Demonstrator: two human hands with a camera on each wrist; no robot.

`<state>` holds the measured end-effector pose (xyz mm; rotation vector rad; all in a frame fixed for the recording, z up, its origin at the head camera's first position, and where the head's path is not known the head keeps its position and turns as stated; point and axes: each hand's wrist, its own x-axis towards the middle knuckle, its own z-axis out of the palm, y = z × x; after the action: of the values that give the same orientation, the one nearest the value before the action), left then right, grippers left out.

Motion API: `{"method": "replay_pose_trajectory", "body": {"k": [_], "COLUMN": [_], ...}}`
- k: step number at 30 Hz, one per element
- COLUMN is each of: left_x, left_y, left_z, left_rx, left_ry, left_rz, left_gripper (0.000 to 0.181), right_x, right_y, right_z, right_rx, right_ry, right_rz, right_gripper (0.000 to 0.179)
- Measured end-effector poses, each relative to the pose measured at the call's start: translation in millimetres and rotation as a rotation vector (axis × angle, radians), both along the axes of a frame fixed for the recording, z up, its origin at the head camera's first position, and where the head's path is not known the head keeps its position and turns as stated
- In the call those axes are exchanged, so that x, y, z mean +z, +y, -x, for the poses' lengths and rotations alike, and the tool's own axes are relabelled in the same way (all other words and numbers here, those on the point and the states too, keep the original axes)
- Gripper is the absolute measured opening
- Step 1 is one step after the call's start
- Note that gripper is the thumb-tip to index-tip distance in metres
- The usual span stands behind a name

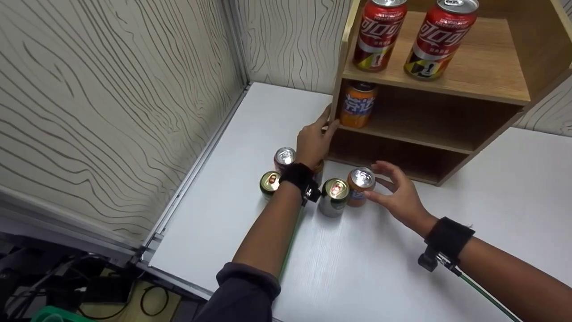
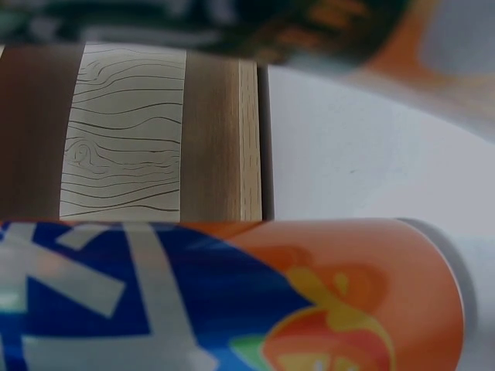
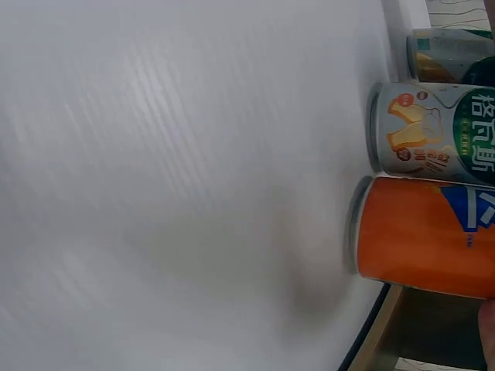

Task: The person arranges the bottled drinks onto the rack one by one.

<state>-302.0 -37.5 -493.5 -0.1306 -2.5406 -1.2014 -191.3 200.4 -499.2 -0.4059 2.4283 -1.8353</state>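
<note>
On the white table, an orange soda can (image 1: 356,199) stands upright, touching or nearly touching a silver-green can (image 1: 331,208). My right hand (image 1: 404,201) is at its right side, thumb tip against the can and fingers loosely curved beside its top rim. In the right wrist view, a fingertip (image 3: 487,328) shows at the edge of the orange can (image 3: 421,236). My left hand (image 1: 314,141) grips the left side panel of the wooden shelf (image 1: 415,136), its thumb at the front edge. An orange can (image 2: 348,301) fills the bottom of the left wrist view.
Two red cola cans (image 1: 382,33) stand on the shelf's top level, and one orange can (image 1: 357,107) at the left of the middle level. Around my left wrist are a can with a silver top (image 1: 285,156), a green can (image 1: 268,184) and a partly hidden can. A patterned wall (image 1: 111,89) rises at left.
</note>
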Motion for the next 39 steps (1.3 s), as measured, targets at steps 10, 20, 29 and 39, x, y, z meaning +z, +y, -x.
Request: {"method": "replay_pose_trajectory", "body": {"k": [10, 20, 29, 39], "left_x": [-0.4, 1.0, 1.2, 0.9], "left_y": [-0.7, 0.2, -0.2, -0.6], "left_z": [-1.0, -1.9, -2.9, -1.8], "left_rx": [-0.010, -0.010, -0.004, -0.009], "left_ry": [-0.004, -0.007, -0.032, -0.030], "left_rz": [-0.014, -0.010, -0.015, -0.020], "left_gripper": [0.056, 0.057, 0.057, 0.057], "right_x": [-19.1, -30.6, -43.3, -45.0], "right_y": [-2, 1, -2, -7], "right_z": [7.2, 12.1, 19.7, 20.4], "right_rx": [-0.015, -0.011, -0.008, -0.018], "right_ry": [-0.069, -0.108, -0.079, -0.082], "right_rz": [-0.036, -0.126, -0.186, -0.227], "right_gripper": [0.085, 0.092, 0.097, 0.097]}}
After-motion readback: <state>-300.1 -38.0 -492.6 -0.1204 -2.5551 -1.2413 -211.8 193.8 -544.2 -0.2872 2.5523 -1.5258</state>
